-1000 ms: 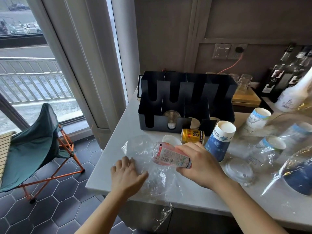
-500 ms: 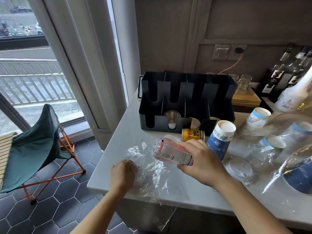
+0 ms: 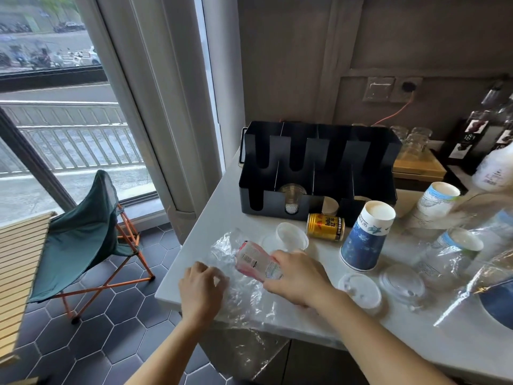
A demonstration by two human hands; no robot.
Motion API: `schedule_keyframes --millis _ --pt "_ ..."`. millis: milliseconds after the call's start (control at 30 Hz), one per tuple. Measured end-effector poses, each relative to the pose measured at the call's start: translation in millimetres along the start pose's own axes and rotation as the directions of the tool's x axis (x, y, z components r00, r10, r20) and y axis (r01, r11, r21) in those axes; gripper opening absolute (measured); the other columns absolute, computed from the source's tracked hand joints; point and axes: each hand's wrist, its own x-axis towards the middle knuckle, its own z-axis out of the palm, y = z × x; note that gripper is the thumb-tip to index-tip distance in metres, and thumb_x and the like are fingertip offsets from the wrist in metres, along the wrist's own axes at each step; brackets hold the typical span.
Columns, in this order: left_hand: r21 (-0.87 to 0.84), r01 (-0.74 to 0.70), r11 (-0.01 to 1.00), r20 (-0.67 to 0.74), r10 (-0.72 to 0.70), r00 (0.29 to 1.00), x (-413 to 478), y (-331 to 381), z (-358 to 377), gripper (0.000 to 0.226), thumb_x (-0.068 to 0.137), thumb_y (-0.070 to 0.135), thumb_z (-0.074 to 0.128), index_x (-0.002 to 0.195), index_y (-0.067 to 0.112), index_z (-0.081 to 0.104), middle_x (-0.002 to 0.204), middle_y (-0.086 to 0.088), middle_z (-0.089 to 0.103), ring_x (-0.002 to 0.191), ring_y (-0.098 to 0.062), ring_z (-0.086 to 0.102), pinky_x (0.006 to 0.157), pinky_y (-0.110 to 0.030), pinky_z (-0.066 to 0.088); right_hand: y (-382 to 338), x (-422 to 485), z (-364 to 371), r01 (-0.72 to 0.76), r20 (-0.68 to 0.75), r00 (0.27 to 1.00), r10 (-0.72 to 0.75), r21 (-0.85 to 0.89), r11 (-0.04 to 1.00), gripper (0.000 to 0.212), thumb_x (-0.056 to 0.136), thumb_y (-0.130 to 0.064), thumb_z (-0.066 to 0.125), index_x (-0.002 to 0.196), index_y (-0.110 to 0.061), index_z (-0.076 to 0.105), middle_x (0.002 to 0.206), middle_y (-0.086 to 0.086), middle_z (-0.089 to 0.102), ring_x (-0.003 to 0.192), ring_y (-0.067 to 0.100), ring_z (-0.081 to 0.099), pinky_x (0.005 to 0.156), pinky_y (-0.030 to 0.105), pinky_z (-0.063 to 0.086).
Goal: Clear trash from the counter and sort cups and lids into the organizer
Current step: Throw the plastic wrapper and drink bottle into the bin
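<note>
Worktop: a pale worktop (image 3: 319, 329) is seen across the lower right of the frame, beside a tall window at the left, with a folding chair (image 3: 80, 240) on dark hexagonal floor tiles at lower left.
Organizer: a black organizer (image 3: 319, 168) is set at the back of the worktop, centre frame; a clear cup (image 3: 292, 198) is seen in one front slot.
Left hand: the left hand (image 3: 201, 290) is closed on a sheet of clear plastic wrap (image 3: 244, 295) that is draped over the worktop's front edge.
Right hand: the right hand (image 3: 298, 276) is wrapped around a crushed pink bottle (image 3: 256, 261), which is held just above the wrap.
Can: a gold can (image 3: 325, 227) is laid on its side just in front of the organizer.
Cups: a blue paper cup (image 3: 366, 237) is stood upside down right of the can; a white paper cup (image 3: 435, 201) is seen further right.
Lids: two clear lids (image 3: 361, 293) (image 3: 402, 284) are laid flat near the right hand; a small white tub (image 3: 291, 236) is placed behind the bottle.
</note>
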Motion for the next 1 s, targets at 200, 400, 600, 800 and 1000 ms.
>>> schedule_keyframes --millis 200,400,600,800,1000 --pt "-0.276 0.054 0.960 -0.239 -0.122 0.963 -4 -4 -28 0.048 0.073 0.008 0.067 0.122 0.010 0.063 0.125 -0.018 0.053 0.120 -0.036 0.047 0.105 -0.050 0.038 0 24 21 -0.038 0.030 0.999 0.042 -0.113 0.993 0.051 0.074 -0.056 0.063 0.116 -0.027 0.063 0.108 -0.004 0.065 0.109 0.021 0.053 0.067 0.033 0.042" --pt "-0.042 -0.382 0.923 0.199 0.382 0.902 2 1 -34 0.090 0.073 0.073 0.060 0.147 0.026 0.041 0.157 -0.005 0.034 0.148 -0.026 0.026 0.119 -0.043 0.027 2 27 22 -0.034 0.029 0.999 0.037 -0.109 0.993 0.050 0.074 -0.054 0.063 0.115 -0.027 0.064 0.109 -0.006 0.065 0.108 0.020 0.053 0.066 0.032 0.040" --pt "0.230 -0.369 0.901 0.391 0.261 0.882 9 -9 -4 0.130 0.045 0.096 0.052 0.152 0.026 0.029 0.157 0.003 0.028 0.146 -0.023 0.022 0.120 -0.038 0.020 4 23 20 -0.059 0.022 0.998 0.061 -0.085 0.995 0.047 0.071 -0.057 0.063 0.109 -0.028 0.063 0.105 -0.007 0.063 0.106 0.020 0.053 0.067 0.032 0.039" --pt "0.085 -0.324 0.942 0.221 0.300 0.928 16 -10 -3 0.035 0.079 0.051 0.069 0.106 0.030 0.072 0.105 0.005 0.065 0.104 -0.024 0.058 0.085 -0.035 0.038 14 11 12 -0.102 -0.089 0.991 0.104 0.033 0.994 0.045 0.068 -0.062 0.061 0.102 -0.033 0.062 0.097 -0.011 0.062 0.095 0.015 0.053 0.061 0.029 0.041" --pt "-0.028 -0.261 0.965 0.169 0.262 0.950 9 -5 -3 0.017 0.089 0.025 0.066 0.078 0.013 0.071 0.079 -0.002 0.067 0.083 -0.029 0.062 0.072 -0.035 0.042 17 -1 -2 -0.090 -0.182 0.977 0.107 0.096 0.991 0.048 0.073 -0.064 0.062 0.111 -0.035 0.063 0.102 -0.012 0.064 0.092 0.012 0.052 0.065 0.027 0.048"
